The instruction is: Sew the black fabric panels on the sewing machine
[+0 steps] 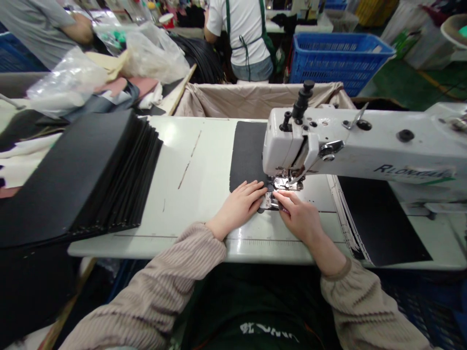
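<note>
A black sheet panel (248,150) lies on the sewing machine table, its right side running under the head of a white sewing machine (284,141). My left hand (243,203) rests flat on the panel's near edge, fingers stretched toward the presser foot (286,183). Just right of it, my right hand (301,214) is closed beside the needle plate, index finger pointing at the foot. Its other fingers are curled under, and whatever they hold is hidden. The needle and stitch line are too small to make out.
A tall stack of black panels (98,165) stands at left. More black panels (379,218) with pale edges lie under the machine arm at right. Behind the table are a cloth-lined bin (255,99), a blue crate (339,58), plastic bags (153,51) and co-workers.
</note>
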`<state>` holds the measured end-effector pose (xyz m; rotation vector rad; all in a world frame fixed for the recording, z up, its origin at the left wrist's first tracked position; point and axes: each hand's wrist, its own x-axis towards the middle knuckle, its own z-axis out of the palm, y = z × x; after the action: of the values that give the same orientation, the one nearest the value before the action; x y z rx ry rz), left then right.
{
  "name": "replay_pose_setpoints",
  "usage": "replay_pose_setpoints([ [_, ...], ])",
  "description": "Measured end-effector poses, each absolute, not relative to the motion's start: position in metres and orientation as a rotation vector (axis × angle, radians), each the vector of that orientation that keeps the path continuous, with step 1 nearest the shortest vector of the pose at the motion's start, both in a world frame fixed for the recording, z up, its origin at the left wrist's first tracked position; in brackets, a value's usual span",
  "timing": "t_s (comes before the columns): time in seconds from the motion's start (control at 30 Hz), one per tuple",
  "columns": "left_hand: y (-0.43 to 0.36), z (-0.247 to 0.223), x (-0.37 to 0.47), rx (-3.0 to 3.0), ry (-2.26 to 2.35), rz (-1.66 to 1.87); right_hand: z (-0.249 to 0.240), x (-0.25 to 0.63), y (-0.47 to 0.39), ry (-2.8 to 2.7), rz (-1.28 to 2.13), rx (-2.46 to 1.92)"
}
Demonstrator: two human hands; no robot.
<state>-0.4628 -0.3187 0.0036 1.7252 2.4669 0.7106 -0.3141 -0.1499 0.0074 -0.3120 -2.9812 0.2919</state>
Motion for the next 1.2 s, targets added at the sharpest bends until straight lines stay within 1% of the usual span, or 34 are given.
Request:
replay_pose_setpoints([
  [0.23,-0.31,0.003,-0.473,1.713,2.497,0.592,0.001,-0.314,-0.148,-2.948,0.296,-0.303],
  [0.7,-0.309,0.001,-0.473,1.71,2.53,0.595,0.0,-0.314,-0.148,-2.938,0.346,-0.299],
  [1.2,-0.304,0.001,-0.475,1.695,2.558,0.604,-0.001,-0.315,-0.148,-2.938,0.317,-0.319],
])
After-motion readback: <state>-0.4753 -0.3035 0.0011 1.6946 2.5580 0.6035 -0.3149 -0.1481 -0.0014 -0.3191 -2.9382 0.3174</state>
